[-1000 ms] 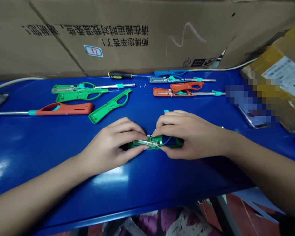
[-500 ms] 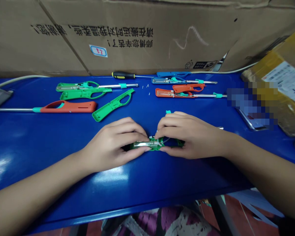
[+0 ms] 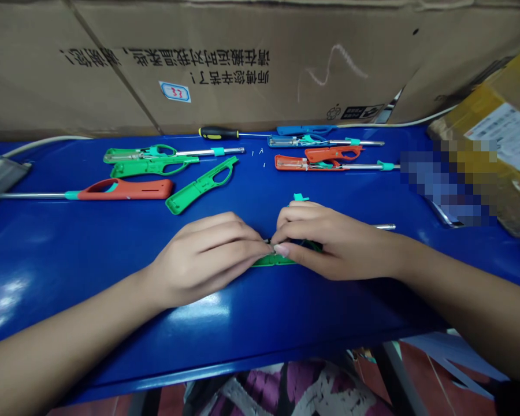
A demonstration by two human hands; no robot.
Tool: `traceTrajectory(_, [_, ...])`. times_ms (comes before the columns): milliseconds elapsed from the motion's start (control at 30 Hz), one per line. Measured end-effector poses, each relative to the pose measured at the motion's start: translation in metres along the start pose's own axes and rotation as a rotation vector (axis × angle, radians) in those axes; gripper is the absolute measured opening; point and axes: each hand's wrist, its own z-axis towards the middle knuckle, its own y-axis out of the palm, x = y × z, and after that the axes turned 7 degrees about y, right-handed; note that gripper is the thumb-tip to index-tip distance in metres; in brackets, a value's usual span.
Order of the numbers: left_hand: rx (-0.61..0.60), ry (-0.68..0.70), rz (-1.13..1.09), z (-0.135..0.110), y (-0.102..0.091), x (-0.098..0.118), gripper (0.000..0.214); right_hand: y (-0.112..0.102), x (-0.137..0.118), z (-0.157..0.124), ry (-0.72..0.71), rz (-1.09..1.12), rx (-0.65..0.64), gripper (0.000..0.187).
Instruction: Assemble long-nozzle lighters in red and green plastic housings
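A green long-nosed lighter [image 3: 272, 261], its casing opened, lies on the blue table under both my hands. My left hand [image 3: 214, 254] covers its handle end, fingers pressed together and fingertips closed on it. From the other side my right hand [image 3: 325, 237] pinches at the middle, thumb and index tips meeting my left fingertips. The clear fuel tank and the small parts between the fingers are hidden. To the right, beyond my right hand, pokes the lighter's metal tube tip [image 3: 385, 227]. A small turquoise piece [image 3: 300, 197] lies just behind my right hand.
Behind lie an opened green lighter [image 3: 141, 155], a loose green shell half [image 3: 201, 186], opened blue [image 3: 294, 140] and orange [image 3: 292, 163] lighters, and a screwdriver [image 3: 219, 133]. A whole orange lighter [image 3: 127, 189] is at left. Cardboard boxes [image 3: 225, 34] stand at the back and right.
My left fingers have slid right and closed over the clear tank, which showed before. My right thumb has moved up to meet them. The view has shifted slightly.
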Motion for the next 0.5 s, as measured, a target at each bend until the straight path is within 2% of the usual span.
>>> traceTrajectory(133, [-0.015, 0.065, 0.022, 0.0, 0.001, -0.001, 0.032, 0.004, -0.001, 0.001, 0.034, 0.003, 0.024, 0.018])
traceTrajectory(333, [-0.064, 0.057, 0.034, 0.003, -0.002, -0.002, 0.037, 0.005, -0.004, -0.001, 0.076, -0.015, 0.08, 0.009])
traceTrajectory(500, [-0.255, -0.104, 0.048, 0.004, -0.009, -0.002, 0.066, -0.002, -0.005, -0.003, 0.052, -0.108, 0.106, 0.006])
